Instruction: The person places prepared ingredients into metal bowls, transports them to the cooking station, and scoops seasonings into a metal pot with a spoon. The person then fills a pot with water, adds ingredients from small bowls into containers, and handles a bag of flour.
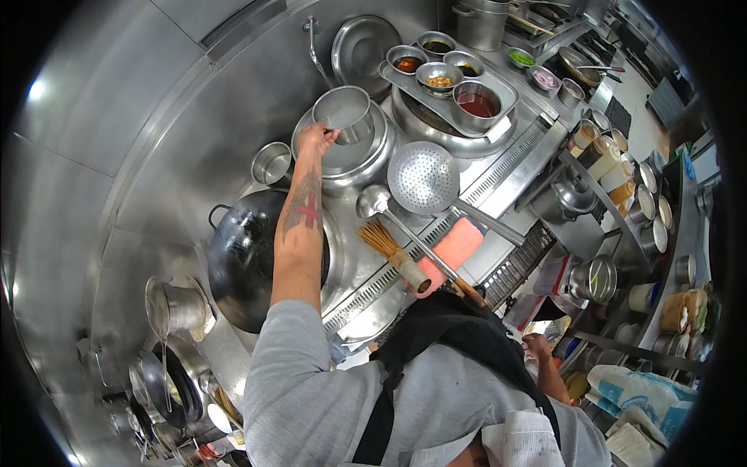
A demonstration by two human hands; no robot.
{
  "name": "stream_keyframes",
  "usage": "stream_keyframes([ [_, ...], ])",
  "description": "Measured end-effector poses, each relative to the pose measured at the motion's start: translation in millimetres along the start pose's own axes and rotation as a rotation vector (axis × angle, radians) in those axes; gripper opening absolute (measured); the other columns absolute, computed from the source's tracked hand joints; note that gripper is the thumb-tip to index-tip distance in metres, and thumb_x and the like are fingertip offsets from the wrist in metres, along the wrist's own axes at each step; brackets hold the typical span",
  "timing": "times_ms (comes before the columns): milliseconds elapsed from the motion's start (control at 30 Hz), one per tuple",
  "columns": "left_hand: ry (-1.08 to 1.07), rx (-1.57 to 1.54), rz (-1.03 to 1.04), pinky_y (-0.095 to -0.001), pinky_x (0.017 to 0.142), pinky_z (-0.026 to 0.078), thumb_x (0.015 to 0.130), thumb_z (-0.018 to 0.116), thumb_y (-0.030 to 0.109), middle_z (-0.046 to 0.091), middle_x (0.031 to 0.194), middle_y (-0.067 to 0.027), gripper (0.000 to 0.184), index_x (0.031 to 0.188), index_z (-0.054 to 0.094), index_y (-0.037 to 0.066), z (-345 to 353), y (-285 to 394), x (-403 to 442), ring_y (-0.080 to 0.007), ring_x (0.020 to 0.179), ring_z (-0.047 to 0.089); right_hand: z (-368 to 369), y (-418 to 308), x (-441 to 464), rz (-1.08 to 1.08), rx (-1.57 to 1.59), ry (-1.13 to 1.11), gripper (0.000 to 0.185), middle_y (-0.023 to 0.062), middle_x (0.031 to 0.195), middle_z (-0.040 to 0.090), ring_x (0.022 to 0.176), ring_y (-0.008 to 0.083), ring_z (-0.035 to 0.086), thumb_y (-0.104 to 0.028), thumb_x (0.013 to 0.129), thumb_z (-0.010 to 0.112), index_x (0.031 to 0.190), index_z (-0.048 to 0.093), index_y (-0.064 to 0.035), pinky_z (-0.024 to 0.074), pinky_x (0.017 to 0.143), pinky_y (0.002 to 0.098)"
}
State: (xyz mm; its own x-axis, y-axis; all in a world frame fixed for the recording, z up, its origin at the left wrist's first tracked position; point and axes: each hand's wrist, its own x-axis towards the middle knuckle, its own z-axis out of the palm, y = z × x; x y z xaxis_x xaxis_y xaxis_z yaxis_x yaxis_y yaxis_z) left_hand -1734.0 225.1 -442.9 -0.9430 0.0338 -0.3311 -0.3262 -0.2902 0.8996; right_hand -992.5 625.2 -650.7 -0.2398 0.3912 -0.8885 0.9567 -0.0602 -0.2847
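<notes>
Held pot: thin, shiny steel, round and straight-sided (354, 128), above the wide, round steel vessel (379, 159) by the wall.
Left hand: clasps the near edge of the held pot (317, 138), arm stretched out.
Right hand: low beside the black apron (467, 323), fingers curled (536, 347); whether it grips anything, I can't tell.
Wok: dark, smooth and domed (249, 261), left of the outstretched forearm.
Small steel pot: just beside that forearm (272, 163).
Skimmer: round, perforated metal (424, 177), right of the forearm.
Nearer tools: long-handled ladle (373, 201), bristly brush (395, 255) and soft pink cloth (454, 247) on the steel worktop (354, 249).
Tray: metal, crowded with sauce bowls (504, 97), right of the held pot.
</notes>
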Motion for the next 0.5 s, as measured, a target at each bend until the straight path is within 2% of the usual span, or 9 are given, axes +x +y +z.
stream_keyframes([
  [100, 0.019, -0.016, 0.010, -0.0322, 0.052, 0.061, 0.086, 0.051, -0.005, 0.059, 0.089, -0.0281, 0.019, 0.101, 0.042, -0.011, 2.2, 0.3, -4.7, -0.0361, 0.068, 0.069, 0.4, 3.2, 1.8, -0.007, -0.029, 0.038, 0.021, 0.0039, 0.080, 0.066, 0.065, 0.0156, 0.060, -0.024, 0.091, 0.059, 0.105, 0.064, -0.0096, 0.0500, 0.054, 0.0325],
  [133, 0.013, -0.013, 0.012, -0.0322, 0.052, 0.061, 0.086, 0.051, -0.005, 0.059, 0.089, -0.0281, 0.019, 0.101, 0.042, -0.011, 3.4, 1.2, -4.3, -0.0361, 0.068, 0.069, 0.2, 4.3, 2.2, -0.021, -0.025, 0.035, 0.025, 0.0057, 0.085, 0.068, 0.066, 0.0174, 0.065, -0.026, 0.090, 0.059, 0.107, 0.063, -0.0069, 0.0527, 0.057, 0.0359],
  [400, -0.010, -0.060, -0.020, -0.0370, 0.050, 0.061, 0.084, 0.052, -0.008, 0.054, 0.093, -0.0278, 0.041, 0.116, 0.026, -0.010, -0.3, -1.2, 7.2, -0.0393, 0.066, 0.067, 4.1, 2.1, 2.7, -0.019, -0.018, 0.028, 0.025, 0.0057, 0.086, 0.068, 0.068, 0.0173, 0.065, -0.024, 0.090, 0.059, 0.107, 0.062, -0.0064, 0.0530, 0.057, 0.0355],
  [500, 0.014, -0.055, -0.016, -0.0370, 0.050, 0.061, 0.084, 0.052, -0.007, 0.055, 0.093, -0.0272, 0.037, 0.114, 0.030, -0.010, 1.3, -1.8, 7.8, -0.0389, 0.066, 0.067, 4.2, 0.5, 0.7, -0.018, -0.014, 0.029, 0.025, 0.0059, 0.086, 0.068, 0.069, 0.0174, 0.065, -0.024, 0.090, 0.059, 0.107, 0.062, -0.0062, 0.0531, 0.057, 0.0356],
])
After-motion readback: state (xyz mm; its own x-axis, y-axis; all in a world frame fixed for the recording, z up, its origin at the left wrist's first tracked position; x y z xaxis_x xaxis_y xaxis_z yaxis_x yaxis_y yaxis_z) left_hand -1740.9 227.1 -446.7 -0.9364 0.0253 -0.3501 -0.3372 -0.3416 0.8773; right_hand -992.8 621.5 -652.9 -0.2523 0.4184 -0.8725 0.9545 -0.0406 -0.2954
